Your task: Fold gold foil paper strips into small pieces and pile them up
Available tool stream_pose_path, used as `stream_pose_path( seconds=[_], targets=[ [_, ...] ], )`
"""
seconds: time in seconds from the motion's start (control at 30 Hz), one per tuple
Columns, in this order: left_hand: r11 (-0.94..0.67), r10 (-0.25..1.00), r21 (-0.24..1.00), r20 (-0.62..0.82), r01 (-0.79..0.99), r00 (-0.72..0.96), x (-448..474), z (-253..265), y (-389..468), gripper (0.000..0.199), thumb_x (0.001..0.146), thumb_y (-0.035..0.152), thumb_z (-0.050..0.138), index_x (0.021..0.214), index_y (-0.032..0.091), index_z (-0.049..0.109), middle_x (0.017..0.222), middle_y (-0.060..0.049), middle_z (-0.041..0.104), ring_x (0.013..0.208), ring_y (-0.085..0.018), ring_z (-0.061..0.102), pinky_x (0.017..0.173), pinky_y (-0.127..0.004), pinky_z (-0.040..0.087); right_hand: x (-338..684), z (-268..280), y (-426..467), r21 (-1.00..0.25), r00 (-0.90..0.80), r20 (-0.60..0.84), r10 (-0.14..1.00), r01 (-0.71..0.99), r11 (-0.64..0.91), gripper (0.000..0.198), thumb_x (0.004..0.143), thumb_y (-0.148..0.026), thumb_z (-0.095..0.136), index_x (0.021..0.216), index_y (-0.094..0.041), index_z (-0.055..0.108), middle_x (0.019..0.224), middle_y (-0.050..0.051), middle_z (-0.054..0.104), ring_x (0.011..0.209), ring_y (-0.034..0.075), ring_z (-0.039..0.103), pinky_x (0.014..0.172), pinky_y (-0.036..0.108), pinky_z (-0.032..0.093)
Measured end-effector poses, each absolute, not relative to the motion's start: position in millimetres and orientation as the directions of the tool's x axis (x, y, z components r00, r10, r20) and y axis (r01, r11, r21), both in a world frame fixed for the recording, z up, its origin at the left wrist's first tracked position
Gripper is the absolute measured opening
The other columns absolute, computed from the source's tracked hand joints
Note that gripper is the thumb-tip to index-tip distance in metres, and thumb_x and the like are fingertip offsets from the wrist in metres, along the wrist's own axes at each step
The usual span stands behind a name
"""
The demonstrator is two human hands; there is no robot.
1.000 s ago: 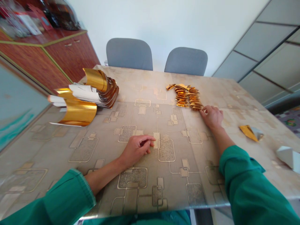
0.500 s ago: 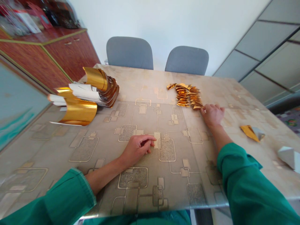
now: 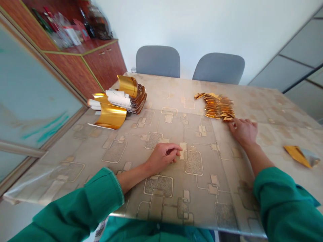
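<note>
My right hand is at the near end of two rows of folded gold paper pieces. Its thumb and forefinger are pinched on the nearest folded piece, partly hidden by the fingers. Over the middle of the table, my left hand rests palm inward with loosely bent fingers, a gap showing between thumb and forefinger, and nothing visible in it. At the far left lies a stack of curled gold paper sheets with white backs, away from both hands.
A patterned cover lies over the table. One folded gold and silver paper piece sits at the right. Two grey chairs stand behind the far edge. A wooden cabinet with bottles on it is at the back left.
The view has turned left, so everything sits further right in the picture. A white paper piece at the right edge has left the view. Both hands keep nearly the same pose on the table.
</note>
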State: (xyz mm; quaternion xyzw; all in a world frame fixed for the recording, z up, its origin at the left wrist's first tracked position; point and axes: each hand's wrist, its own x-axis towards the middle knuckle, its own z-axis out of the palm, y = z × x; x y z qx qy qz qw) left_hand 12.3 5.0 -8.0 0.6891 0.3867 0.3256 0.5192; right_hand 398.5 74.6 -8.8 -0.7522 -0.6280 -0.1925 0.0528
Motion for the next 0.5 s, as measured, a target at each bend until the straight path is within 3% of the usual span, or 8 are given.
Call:
stream_pose_path(
  seconds=[0.1,0.2,0.27,0.37,0.5],
  targets=[
    [-0.415,0.806,0.861,0.199,0.293,0.557,-12,5,20,0.027,0.092,0.019,0.047,0.1,0.016,0.073,0.09,-0.007,0.076,0.075,-0.015,0.071,0.071,-0.027,0.057,397,-5,65,0.123,0.155,0.382,0.911,0.968,-0.217,0.024,0.09,-0.028,0.047,0.089,-0.018,0.068,0.092,0.015,0.072,0.094,0.032,0.06,0.08,0.043,0.034],
    [-0.646,0.732,0.602,0.314,0.469,0.605,-63,25,47,0.028,0.091,0.018,0.048,0.102,0.02,0.074,0.108,-0.007,0.075,0.102,-0.022,0.069,0.093,-0.038,0.054,393,4,47,0.087,0.164,0.416,0.894,0.972,-0.219,0.031,0.091,-0.03,0.038,0.087,-0.022,0.068,0.089,0.015,0.072,0.096,0.036,0.062,0.079,0.046,0.037],
    [-0.658,0.752,0.47,0.37,0.588,0.545,-105,38,67,0.026,0.089,0.021,0.05,0.099,0.02,0.074,0.113,-0.008,0.073,0.109,-0.025,0.066,0.1,-0.044,0.05,387,10,34,-0.021,0.194,0.46,0.866,0.978,-0.208,0.032,0.089,-0.035,0.037,0.087,-0.026,0.068,0.083,0.013,0.071,0.092,0.038,0.064,0.078,0.049,0.04],
    [-0.532,0.812,0.311,0.452,0.787,0.37,-159,59,98,0.029,0.093,0.025,0.048,0.105,0.018,0.073,0.116,-0.007,0.072,0.11,-0.025,0.066,0.103,-0.043,0.048,368,21,14,-0.194,0.228,0.501,0.835,0.97,-0.149,0.033,0.09,-0.043,0.038,0.083,-0.031,0.067,0.077,0.01,0.069,0.081,0.036,0.065,0.073,0.049,0.045],
    [-0.4,0.804,0.118,0.521,0.909,0.286,-187,88,149,0.036,0.096,0.015,0.039,0.118,0.012,0.068,0.122,-0.01,0.07,0.115,-0.022,0.064,0.105,-0.036,0.045,319,36,-2,-0.499,0.277,0.512,0.813,0.866,0.019,0.03,0.086,-0.047,0.054,0.082,-0.023,0.071,0.075,0.008,0.07,0.068,0.027,0.063,0.07,0.042,0.048]
  ],
)
